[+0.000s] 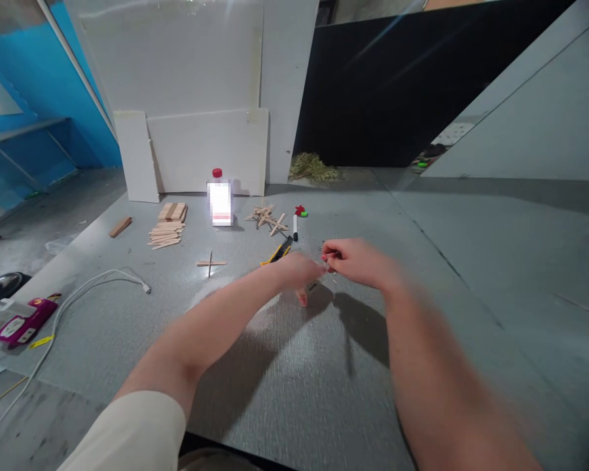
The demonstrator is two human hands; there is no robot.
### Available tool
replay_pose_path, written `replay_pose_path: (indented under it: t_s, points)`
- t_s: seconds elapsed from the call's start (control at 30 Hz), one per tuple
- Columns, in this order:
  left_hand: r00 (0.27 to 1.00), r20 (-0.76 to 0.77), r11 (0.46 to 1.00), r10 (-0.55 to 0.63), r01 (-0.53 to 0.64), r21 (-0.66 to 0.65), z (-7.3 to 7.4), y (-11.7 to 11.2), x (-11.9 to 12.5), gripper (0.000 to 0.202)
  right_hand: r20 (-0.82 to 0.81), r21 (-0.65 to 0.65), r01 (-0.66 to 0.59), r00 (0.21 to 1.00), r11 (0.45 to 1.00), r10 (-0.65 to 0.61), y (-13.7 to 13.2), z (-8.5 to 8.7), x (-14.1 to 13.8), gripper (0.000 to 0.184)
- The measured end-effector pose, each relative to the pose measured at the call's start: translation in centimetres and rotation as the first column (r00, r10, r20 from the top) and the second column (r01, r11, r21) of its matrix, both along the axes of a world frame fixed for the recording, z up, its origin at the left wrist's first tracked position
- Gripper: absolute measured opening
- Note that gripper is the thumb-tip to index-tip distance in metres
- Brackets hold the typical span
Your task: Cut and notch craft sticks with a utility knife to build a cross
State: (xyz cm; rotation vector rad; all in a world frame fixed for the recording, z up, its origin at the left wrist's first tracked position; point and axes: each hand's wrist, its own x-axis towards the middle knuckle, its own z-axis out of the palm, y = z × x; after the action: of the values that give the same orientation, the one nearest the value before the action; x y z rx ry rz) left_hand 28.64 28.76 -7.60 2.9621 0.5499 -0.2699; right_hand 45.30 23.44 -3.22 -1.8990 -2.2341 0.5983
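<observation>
Over the middle of the grey tabletop point(294, 366), my left hand point(300, 271) and my right hand point(351, 256) meet at the fingertips. Both are closed in a pinch, around something small that is mostly hidden by the fingers. A yellow and black box cutter point(281, 250) lies just beyond my left hand. Behind it is a white marker point(295, 227) with a black end. Farther left, two wooden craft sticks lie as a cross point(211, 263). A loose heap of joined craft sticks point(269, 218) sits at the back.
Bundled and loose craft sticks point(169, 227) lie at the back left, beside a small wooden block point(120, 227). A red-capped bottle point(220, 203) stands near white boards point(206, 147). A white cable point(86, 288) and a purple box point(27, 322) occupy the left. Small red and green pieces point(301, 210) lie behind the marker.
</observation>
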Motion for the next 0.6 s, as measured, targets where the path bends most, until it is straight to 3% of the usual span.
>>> replay_pose_path:
  t_s: [0.13, 0.3, 0.43, 0.6]
  points:
    - [0.999, 0.002, 0.999, -0.047, 0.047, -0.014, 1.3, -2.6, -3.7, 0.036, -0.045, 0.008, -0.001, 0.999, 1.0, 0.001, -0.4, 0.3, 0.3, 0.029]
    - [0.995, 0.104, 0.999, 0.009, -0.004, -0.052, 2.1, -6.1, -12.5, 0.03, -0.12, 0.042, -0.08, 0.989, 0.996, 0.085, -0.4, 0.3, -0.9, 0.029]
    - [0.977, 0.208, 0.996, 0.051, -0.035, -0.079, 1.2, -8.0, -19.2, 0.026, -0.159, 0.093, -0.2, 0.964, 0.975, 0.213, -0.5, -1.2, -4.8, 0.029]
    - [0.936, 0.348, 0.998, 0.05, -0.031, -0.06, -0.2, -9.1, -24.1, 0.025, -0.175, 0.228, -0.332, 0.911, 0.915, 0.374, -2.1, -5.4, -11.8, 0.031]
